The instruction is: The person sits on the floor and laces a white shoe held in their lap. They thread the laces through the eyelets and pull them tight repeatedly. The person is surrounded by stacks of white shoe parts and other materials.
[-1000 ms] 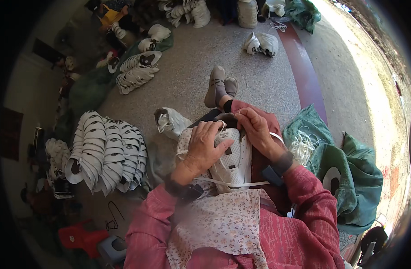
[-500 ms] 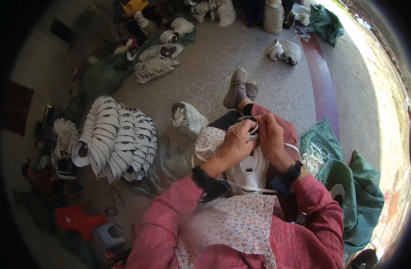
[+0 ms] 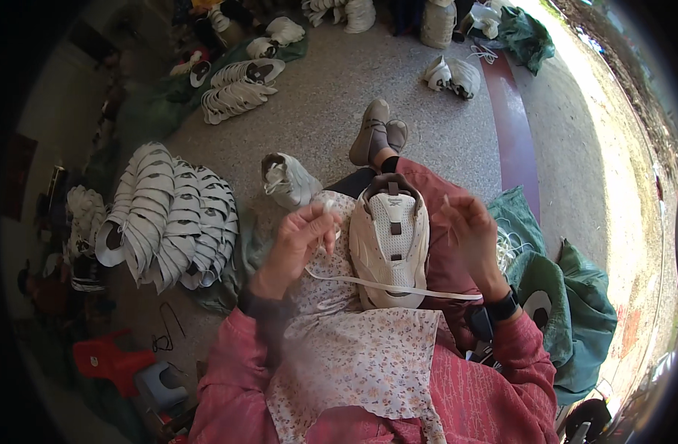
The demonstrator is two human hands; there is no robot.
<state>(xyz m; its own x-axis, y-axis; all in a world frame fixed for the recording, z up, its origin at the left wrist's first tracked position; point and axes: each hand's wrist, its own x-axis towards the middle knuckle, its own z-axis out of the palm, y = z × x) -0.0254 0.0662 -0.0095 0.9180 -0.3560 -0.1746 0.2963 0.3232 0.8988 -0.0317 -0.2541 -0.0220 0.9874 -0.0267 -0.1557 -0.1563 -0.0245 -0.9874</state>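
A white shoe upper [image 3: 362,255] with a mesh tongue and dark collar lies on my lap, toe towards me. Across its toe runs a white shoelace [image 3: 368,283], going off towards both hands. My left hand [image 3: 303,235], left of the upper, is closed in a pinch on the lace, a white bit showing at the fingertips. On the other side, my right hand [image 3: 472,231] is raised with thumb and forefinger pinched on a white lace end. Neither hand touches the upper. A floral apron [image 3: 361,355] covers my lap below it.
Stacked white uppers [image 3: 169,214] stand on the floor at left, with one laced upper [image 3: 288,181] nearer my knee. Loose white laces [image 3: 510,248] lie on green sacking [image 3: 583,296] at right. A red stool [image 3: 108,362] is at lower left.
Both hands have come off the upper's collar and spread apart, the left one to the left, the right one to the right. The whole upper now shows, with the lace across its toe.
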